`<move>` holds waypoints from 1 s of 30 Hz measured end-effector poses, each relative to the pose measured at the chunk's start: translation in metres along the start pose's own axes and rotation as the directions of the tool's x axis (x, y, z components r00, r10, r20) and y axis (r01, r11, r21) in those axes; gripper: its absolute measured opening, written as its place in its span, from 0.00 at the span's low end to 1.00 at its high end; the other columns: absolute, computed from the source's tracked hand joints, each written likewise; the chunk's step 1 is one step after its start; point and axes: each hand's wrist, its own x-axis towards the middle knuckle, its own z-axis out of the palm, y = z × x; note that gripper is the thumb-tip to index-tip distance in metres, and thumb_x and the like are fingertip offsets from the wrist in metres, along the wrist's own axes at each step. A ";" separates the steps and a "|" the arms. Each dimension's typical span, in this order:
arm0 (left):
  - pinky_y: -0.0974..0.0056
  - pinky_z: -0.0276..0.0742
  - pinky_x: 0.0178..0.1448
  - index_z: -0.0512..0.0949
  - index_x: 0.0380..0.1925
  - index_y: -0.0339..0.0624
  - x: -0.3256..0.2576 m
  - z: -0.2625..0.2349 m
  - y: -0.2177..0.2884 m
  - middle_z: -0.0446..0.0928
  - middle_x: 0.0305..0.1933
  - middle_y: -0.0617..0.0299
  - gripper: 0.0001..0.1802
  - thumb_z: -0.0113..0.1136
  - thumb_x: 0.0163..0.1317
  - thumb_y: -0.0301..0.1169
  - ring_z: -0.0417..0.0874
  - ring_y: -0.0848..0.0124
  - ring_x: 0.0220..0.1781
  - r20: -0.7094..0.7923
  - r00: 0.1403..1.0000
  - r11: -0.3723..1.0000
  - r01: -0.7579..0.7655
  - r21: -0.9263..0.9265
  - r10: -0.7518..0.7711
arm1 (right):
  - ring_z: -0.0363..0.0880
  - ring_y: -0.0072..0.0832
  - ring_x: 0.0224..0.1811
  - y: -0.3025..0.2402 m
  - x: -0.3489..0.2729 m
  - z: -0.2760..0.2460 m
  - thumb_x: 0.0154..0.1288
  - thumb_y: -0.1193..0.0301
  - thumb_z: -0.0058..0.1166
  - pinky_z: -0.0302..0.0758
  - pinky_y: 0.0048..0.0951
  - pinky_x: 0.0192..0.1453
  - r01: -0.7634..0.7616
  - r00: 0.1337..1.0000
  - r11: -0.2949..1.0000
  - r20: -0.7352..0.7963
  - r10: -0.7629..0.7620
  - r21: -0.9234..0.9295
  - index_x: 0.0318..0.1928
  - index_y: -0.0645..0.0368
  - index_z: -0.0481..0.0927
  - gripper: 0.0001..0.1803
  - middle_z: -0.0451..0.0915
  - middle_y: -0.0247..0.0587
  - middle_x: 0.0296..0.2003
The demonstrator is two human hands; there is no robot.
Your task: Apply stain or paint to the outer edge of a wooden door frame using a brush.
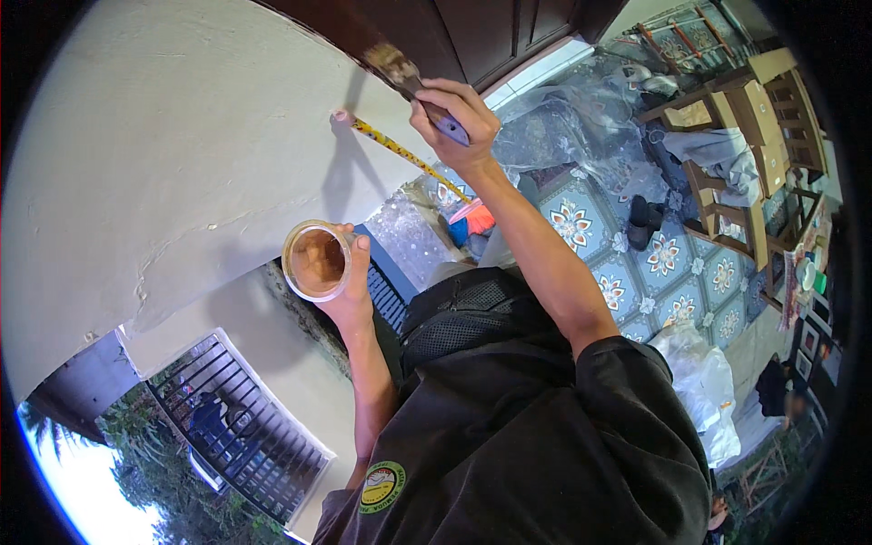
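Observation:
My right hand grips a flat paintbrush by its handle, fingers wrapped round it. The tan bristles are at the lower edge of the dark brown door frame, beside the off-white wall; whether they touch it I cannot tell. Lower and to the left, my left hand is closed round a clear tub of brown paint, its open mouth facing up. Between my arms, a yellow patterned pole leans toward the wall, near a pink-and-blue object at its lower end.
Clear plastic sheeting covers part of the patterned tile floor beside the door. Dark slippers lie on the tiles. Wooden furniture with a draped grey cloth stands at the right. A barred window is at lower left.

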 end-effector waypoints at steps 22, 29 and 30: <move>0.70 0.71 0.27 0.68 0.42 0.39 0.007 -0.003 -0.002 0.74 0.36 0.57 0.18 0.62 0.54 0.18 0.75 0.72 0.33 0.045 0.999 0.999 -0.018 0.030 0.017 | 0.84 0.37 0.36 0.039 -0.035 0.004 0.47 0.73 0.68 0.81 0.31 0.39 -0.203 0.948 0.974 0.230 0.221 -0.103 0.35 0.55 0.83 0.12 0.82 0.40 0.38; 0.70 0.71 0.27 0.68 0.42 0.39 0.006 -0.002 -0.003 0.74 0.36 0.56 0.18 0.63 0.53 0.19 0.74 0.72 0.32 0.028 1.000 1.000 0.009 -0.009 -0.008 | 0.83 0.32 0.33 -0.018 0.028 0.021 0.42 0.76 0.70 0.80 0.26 0.35 0.122 0.992 0.992 0.026 -0.123 0.029 0.33 0.57 0.84 0.14 0.82 0.41 0.37; 0.70 0.71 0.27 0.68 0.42 0.39 0.006 -0.002 -0.003 0.74 0.36 0.56 0.18 0.63 0.53 0.19 0.74 0.72 0.32 0.010 1.000 1.000 0.005 -0.005 -0.005 | 0.83 0.31 0.32 -0.021 0.031 0.023 0.40 0.78 0.70 0.80 0.25 0.34 0.174 0.985 0.984 -0.027 -0.173 0.047 0.33 0.57 0.84 0.15 0.82 0.41 0.38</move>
